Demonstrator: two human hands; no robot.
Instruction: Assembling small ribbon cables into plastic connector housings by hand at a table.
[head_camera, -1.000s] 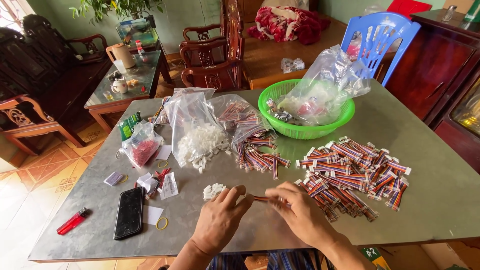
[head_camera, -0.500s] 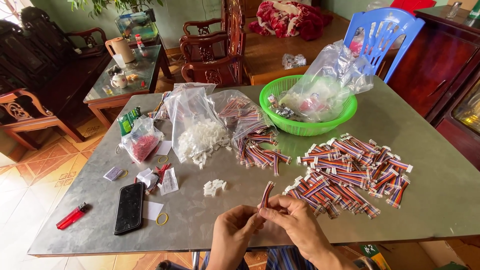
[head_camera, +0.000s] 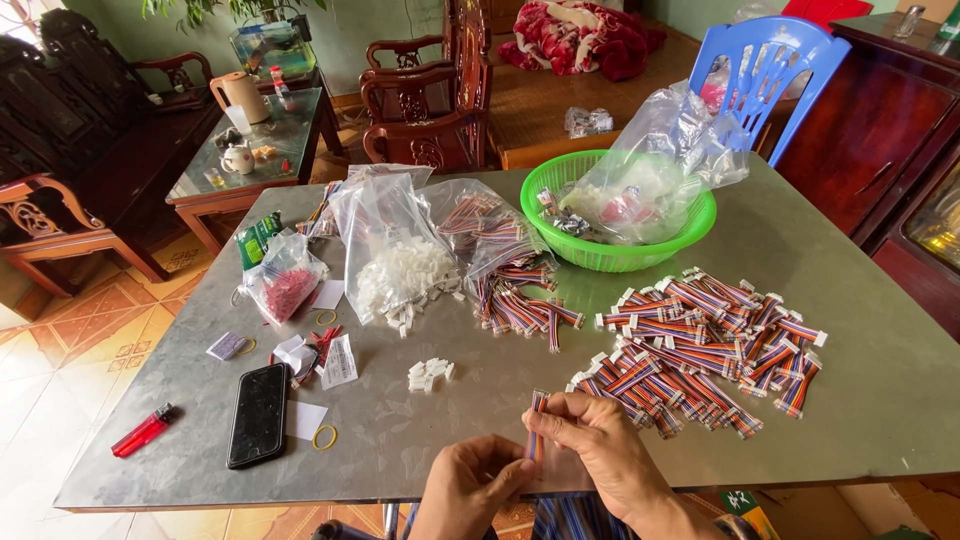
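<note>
Near table edge, both hands (head_camera: 545, 465) pinching striped ribbon cable (head_camera: 538, 425), clear bags (head_camera: 395, 250) behind, green basket (head_camera: 610, 255) beyond

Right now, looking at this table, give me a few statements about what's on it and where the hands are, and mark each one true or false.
1. Both hands, left hand and right hand, hold one striped ribbon cable. True.
2. The basket is red. False: it is green.
3. The phone lies left of the hands. True.
4. The lighter sits inside the basket. False: it lies at the table's left edge.
</note>
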